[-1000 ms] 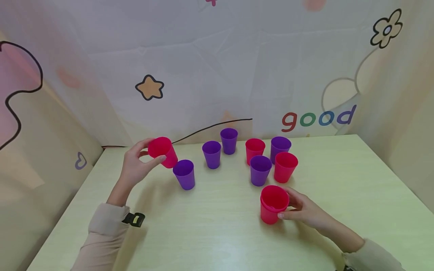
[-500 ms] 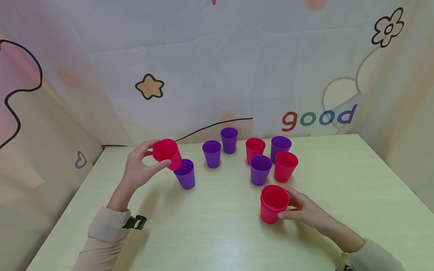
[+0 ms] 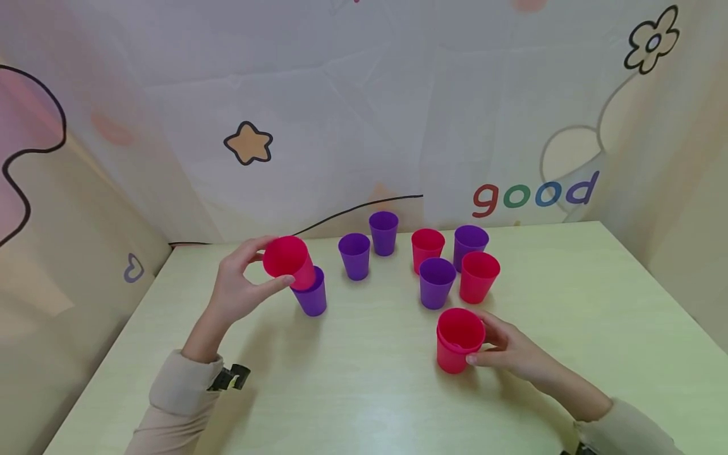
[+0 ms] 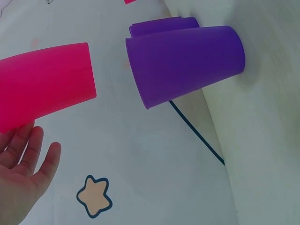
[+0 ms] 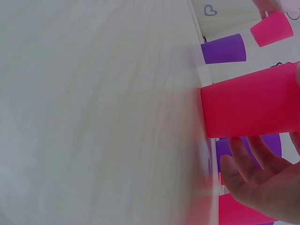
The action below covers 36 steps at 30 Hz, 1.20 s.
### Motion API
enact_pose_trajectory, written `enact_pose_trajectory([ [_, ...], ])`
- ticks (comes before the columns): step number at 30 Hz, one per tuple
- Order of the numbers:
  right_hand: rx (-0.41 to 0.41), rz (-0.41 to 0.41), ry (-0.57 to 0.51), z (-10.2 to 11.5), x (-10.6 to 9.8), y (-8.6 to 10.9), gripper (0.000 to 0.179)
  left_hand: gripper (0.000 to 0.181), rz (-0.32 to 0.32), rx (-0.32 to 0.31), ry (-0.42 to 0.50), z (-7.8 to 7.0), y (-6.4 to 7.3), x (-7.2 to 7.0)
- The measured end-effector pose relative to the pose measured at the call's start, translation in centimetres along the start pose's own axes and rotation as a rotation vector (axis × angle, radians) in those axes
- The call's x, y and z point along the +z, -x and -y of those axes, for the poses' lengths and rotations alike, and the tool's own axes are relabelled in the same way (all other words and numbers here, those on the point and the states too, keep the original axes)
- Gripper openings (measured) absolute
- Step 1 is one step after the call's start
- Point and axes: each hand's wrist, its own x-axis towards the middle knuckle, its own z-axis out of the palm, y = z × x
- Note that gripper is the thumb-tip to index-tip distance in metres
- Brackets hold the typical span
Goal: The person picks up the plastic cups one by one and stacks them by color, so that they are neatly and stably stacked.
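My left hand [image 3: 241,287] grips a pink cup [image 3: 290,262] by its side, thumb in front and fingers behind. The cup is held up over a purple cup [image 3: 311,300], overlapping its rim in the head view. In the left wrist view a gap shows between the pink cup [image 4: 47,84] and the purple cup [image 4: 187,63]. On the right, my right hand [image 3: 509,351] holds a pink cup stack [image 3: 454,354] upright on the table; a second rim shows just inside the first. Its thumb is at the front and its fingers reach round the far side.
Two purple cups [image 3: 355,258] stand at the back middle of the table [image 3: 364,385]. Behind the right hand, two pink cups [image 3: 479,278] and two purple cups [image 3: 436,284] stand close together. A printed curtain [image 3: 352,126] hangs along the table's back edge.
My left hand has moved the pink cup to the right and slightly nearer, from beside the purple cup to over it. The right hand and its stack stay in place.
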Motion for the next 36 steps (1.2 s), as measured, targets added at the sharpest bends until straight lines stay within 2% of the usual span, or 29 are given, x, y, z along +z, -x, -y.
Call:
enact_pose_trajectory([
  [6,-0.001,-0.002,-0.006,-0.1,0.0,0.0,0.069,0.055,-0.004,0.051,0.012,-0.2,0.1,0.3],
  [13,0.011,-0.003,-0.009,0.0,0.0,0.0,0.07,0.062,-0.001,0.106,0.041,2.2,0.2,1.1],
  [15,0.007,-0.003,-0.009,0.0,0.0,0.0,0.069,0.063,0.004,0.13,0.055,2.2,0.3,1.3],
  [27,0.0,-0.005,0.001,-0.1,0.0,0.0,0.068,0.065,0.012,0.241,0.109,0.6,0.4,1.8],
  [36,-0.003,-0.003,-0.007,-0.1,0.0,0.0,0.068,0.06,0.034,0.264,0.152,-0.1,0.7,2.5],
])
